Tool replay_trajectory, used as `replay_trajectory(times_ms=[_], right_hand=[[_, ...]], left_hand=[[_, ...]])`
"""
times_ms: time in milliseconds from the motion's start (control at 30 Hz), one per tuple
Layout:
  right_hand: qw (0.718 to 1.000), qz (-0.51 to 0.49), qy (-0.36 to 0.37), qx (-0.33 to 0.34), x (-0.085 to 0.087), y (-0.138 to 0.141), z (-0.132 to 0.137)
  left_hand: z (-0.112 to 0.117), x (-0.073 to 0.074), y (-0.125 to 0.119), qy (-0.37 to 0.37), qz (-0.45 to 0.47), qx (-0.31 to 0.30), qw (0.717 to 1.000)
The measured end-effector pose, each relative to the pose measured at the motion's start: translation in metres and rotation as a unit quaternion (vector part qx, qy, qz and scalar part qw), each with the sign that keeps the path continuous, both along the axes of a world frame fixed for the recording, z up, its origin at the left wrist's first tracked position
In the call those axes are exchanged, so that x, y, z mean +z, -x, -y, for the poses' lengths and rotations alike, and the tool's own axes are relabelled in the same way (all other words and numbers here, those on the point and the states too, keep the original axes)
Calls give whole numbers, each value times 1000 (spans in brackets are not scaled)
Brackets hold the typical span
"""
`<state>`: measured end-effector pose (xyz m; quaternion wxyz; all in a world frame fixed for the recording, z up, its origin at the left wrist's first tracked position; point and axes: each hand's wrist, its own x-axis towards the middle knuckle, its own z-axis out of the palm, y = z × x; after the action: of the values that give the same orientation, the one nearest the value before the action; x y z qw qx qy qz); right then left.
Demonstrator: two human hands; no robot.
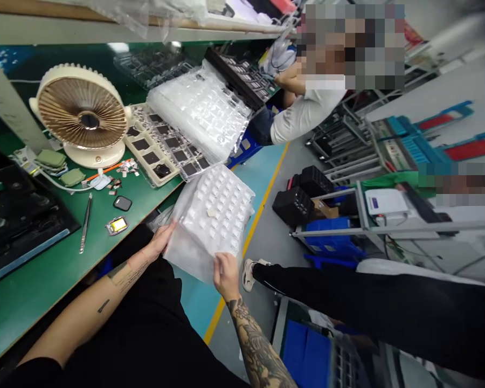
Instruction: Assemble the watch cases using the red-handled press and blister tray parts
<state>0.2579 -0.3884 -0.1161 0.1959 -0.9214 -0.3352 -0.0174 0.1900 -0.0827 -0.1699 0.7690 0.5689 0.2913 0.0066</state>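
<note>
Between my hands, off the bench's edge, is a clear plastic bag (186, 253) with a white tray (222, 202) of small raised pockets partly inside it. My left hand (161, 240) grips the bag's left side, fingers partly hidden behind the film. On the near right edge, my right hand (226, 272) pinches the bag with thumb and curled fingers. Just beyond lies a stack of clear blister trays (202, 102), and beside it a cream tray (151, 156) with dark square parts in its pockets.
On the green bench (101, 226) are a fan (83, 113), tweezers (87, 223), a small yellow-and-silver part (117, 225) and a black fixture (20, 215). A co-worker in a white sleeve (303, 116) sits beyond. Another person's black-clad leg (327, 291) extends from the right, near racks.
</note>
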Motion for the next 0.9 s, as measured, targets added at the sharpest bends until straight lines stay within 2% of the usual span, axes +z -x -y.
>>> replay_trajectory(times_ms=[67,133,200,267,333,433,533,633,733,800,900], right_hand=[[999,-32,15,3,-6,6,-3],[998,-39,8,-45,-8,1,0],[987,-16,-20,-162,-11,-17,13],[956,-1,-54,-287,-15,-44,30],[931,-27,-81,-354,-24,-70,44],[921,-97,-110,-361,-43,-94,44],[909,-138,-144,-366,-59,-99,23],[887,-155,-184,-393,-66,-101,7],[866,-178,-231,-407,-67,-108,5],[855,-198,-260,-403,-68,-117,8],[849,-211,-283,-394,-69,-130,7]], left_hand=[[-1,-1,-12,1,-14,11,1000],[-1,0,-22,7,-25,29,999],[-4,0,-27,24,-30,48,998],[-11,-1,-28,45,-36,74,996],[-21,-4,-27,55,-56,122,989],[-35,-9,-22,54,-103,192,974],[-39,-12,-12,58,-136,199,969],[-37,-10,3,55,-157,165,972],[-40,-4,15,55,-177,95,978],[-47,0,13,44,-176,65,981],[-59,-1,-4,20,-156,66,985]])
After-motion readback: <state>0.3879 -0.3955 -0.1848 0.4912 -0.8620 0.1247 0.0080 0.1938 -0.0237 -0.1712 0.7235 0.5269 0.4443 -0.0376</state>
